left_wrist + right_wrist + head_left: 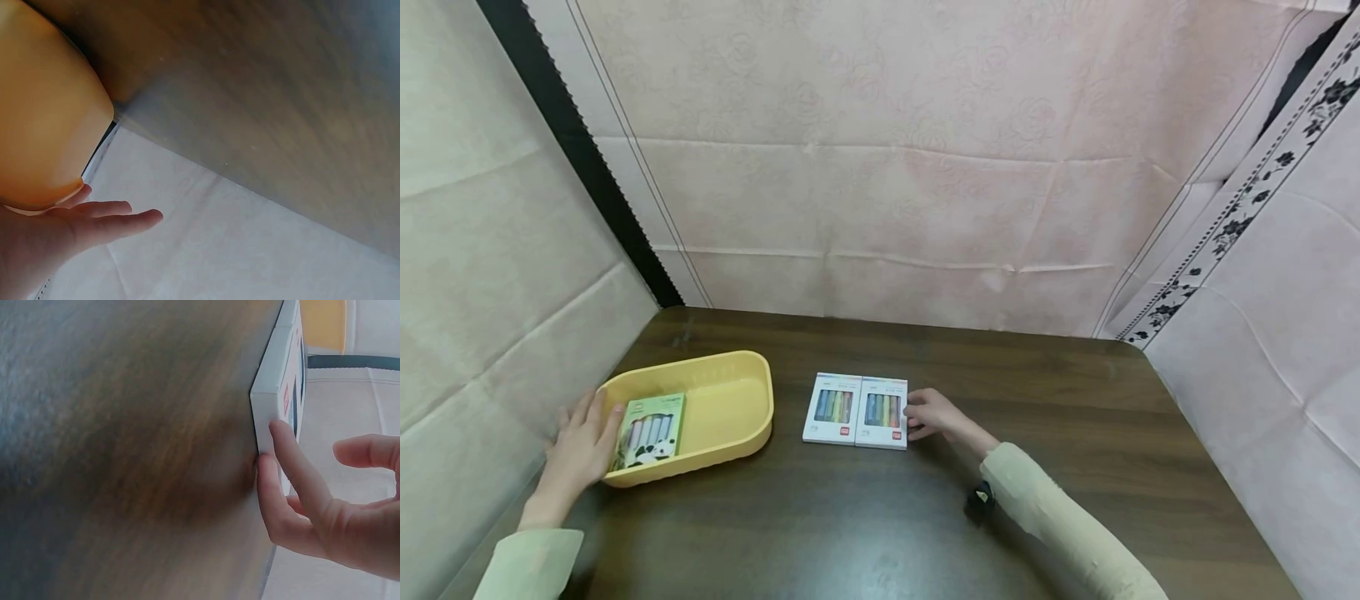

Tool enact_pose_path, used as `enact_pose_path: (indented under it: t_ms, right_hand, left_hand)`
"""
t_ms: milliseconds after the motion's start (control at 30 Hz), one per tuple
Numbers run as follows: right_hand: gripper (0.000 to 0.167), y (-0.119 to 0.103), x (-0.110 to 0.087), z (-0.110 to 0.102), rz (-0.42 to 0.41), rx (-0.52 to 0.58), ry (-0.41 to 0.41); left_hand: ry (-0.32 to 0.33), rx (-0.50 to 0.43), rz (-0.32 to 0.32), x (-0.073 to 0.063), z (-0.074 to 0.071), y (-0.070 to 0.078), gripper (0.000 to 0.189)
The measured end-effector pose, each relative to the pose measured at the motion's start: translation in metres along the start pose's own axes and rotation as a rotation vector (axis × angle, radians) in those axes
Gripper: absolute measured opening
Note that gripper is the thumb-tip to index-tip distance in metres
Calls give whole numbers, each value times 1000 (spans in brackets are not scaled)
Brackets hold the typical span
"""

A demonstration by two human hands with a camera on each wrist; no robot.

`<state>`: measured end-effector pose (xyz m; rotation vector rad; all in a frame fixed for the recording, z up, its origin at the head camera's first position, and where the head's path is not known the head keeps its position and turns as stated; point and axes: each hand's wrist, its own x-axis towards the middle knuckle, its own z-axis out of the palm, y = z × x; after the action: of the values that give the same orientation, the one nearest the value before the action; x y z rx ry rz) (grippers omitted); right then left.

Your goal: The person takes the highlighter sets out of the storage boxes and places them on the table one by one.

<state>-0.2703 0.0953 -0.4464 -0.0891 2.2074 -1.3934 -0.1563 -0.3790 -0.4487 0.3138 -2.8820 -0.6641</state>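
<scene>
Two flat white boxes, a left box and a right box, lie side by side on the table, each showing a row of coloured sticks on its face. My right hand touches the right box's outer edge with its fingertips. In the right wrist view its thumb stands apart from the white box. My left hand rests at the left rim of a yellow tray, fingers extended. Inside the tray, near that hand, leans a green box with pale sticks and pandas on it. In the left wrist view the tray hides part of the left hand.
The dark wooden table has pale cloth hanging behind it and on both sides. A small black object shows beside the right sleeve. The tray stands at the table's left side.
</scene>
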Motion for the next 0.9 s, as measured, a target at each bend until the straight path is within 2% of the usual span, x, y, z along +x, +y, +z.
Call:
enact_pose_path:
  t_ms: [300, 633, 800, 900]
  right_hand:
    - [45, -9, -5, 3, -13, -64, 35]
    - [49, -15, -10, 8, -56, -233, 91]
    - [45, -23, -11, 12, -127, -288, 112]
    - [43, -28, -11, 16, -174, -271, 108]
  left_hand:
    - [-40, 9, -1, 1, -1, -2, 70]
    - [-57, 19, 8, 2, -1, -4, 72]
    - [-50, 19, 8, 1, 0, -3, 73]
    - [-48, 16, 8, 2, 0, -2, 73]
